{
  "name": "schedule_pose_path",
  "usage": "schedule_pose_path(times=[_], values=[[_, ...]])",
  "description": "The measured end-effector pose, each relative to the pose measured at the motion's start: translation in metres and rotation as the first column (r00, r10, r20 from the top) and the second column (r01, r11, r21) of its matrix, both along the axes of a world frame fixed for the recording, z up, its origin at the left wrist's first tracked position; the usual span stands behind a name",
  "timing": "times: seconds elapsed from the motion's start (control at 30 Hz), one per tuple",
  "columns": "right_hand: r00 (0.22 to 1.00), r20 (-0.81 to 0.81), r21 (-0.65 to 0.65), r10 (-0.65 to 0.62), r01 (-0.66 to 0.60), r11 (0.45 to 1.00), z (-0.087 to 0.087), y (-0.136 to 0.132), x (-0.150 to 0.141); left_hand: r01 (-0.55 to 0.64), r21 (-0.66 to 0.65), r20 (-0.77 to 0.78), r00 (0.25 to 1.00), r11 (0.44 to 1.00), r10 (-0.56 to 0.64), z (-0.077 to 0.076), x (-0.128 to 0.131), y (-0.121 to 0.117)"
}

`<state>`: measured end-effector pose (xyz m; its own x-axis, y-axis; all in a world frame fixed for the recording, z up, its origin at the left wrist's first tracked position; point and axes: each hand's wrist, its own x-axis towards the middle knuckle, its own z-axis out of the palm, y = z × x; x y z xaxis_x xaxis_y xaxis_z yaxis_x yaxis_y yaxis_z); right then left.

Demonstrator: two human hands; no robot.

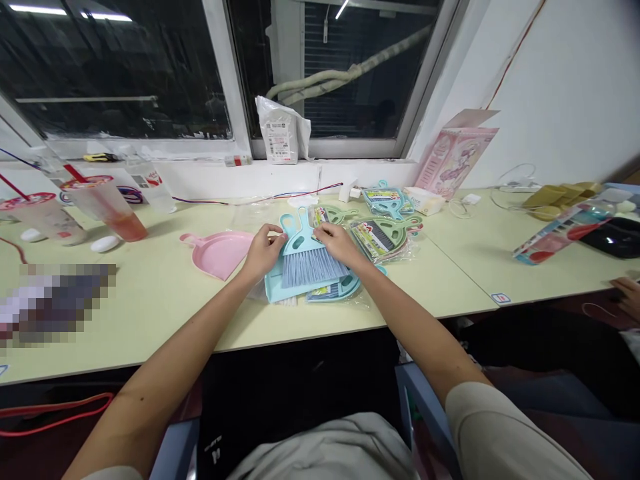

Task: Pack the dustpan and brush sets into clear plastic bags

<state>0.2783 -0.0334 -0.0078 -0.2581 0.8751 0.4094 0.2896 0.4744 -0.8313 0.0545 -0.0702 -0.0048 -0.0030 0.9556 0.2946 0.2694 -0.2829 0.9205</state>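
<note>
Pale blue plastic sits between the two hands: a brush (310,260) lying over a matching dustpan (277,287), near the table's front edge; clock directions run from that brush. The left hand (265,250) pinches at its ten o'clock shoulder, and the right hand (340,243) is closed on its one o'clock edge. The hands stand apart, with the brush's handle between them. Whether the left fingers catch the pan's handle too cannot be told. Gripping both shoulders probably keeps the brush level and square over the pan, bristles toward the person. A bagged blue set (330,291) shows at five o'clock, partly under the pan, perhaps just stacked there.

At nine o'clock a pink dustpan (223,250) lies apart, probably set aside to leave working room. Bagged green sets (383,237) lie between two and three o'clock, seemingly piled within easy reach.

Pale yellow-green, the tabletop (185,327) runs beneath a dark window. On the sill, just before twelve, stands a white-wrapped packet (283,137). Drink cups (107,207) stand between nine and ten, a pink box (457,157) leans at two, and a co-worker's hand (627,297) appears far out, just past three.
</note>
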Motion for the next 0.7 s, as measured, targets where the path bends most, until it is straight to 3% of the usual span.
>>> schedule_pose_path(times=[0.13, 0.27, 0.43, 0.7], values=[[0.991, -0.132, -0.011, -0.008, 0.007, 1.000, 0.009, 0.002, 0.011, -0.095, 0.002, -0.039, 0.995, 0.995, 0.095, 0.002, -0.002, 0.001], [0.982, -0.188, -0.053, -0.010, 0.001, 0.999, 0.016, -0.003, 0.013, -0.100, -0.003, -0.033, 0.994, 0.995, 0.100, 0.003, -0.004, 0.002], [0.994, -0.085, 0.067, 0.070, -0.065, 0.996, 0.014, -0.014, -0.006, -0.037, -0.032, 0.056, 0.998, 0.999, 0.039, -0.001, 0.001, 0.004], [0.990, 0.107, 0.312, -0.093, 0.055, 0.949, 0.012, -0.020, -0.016, 0.009, -0.113, 0.176, 0.984, 0.994, 0.011, -0.005, 0.004, 0.006]])
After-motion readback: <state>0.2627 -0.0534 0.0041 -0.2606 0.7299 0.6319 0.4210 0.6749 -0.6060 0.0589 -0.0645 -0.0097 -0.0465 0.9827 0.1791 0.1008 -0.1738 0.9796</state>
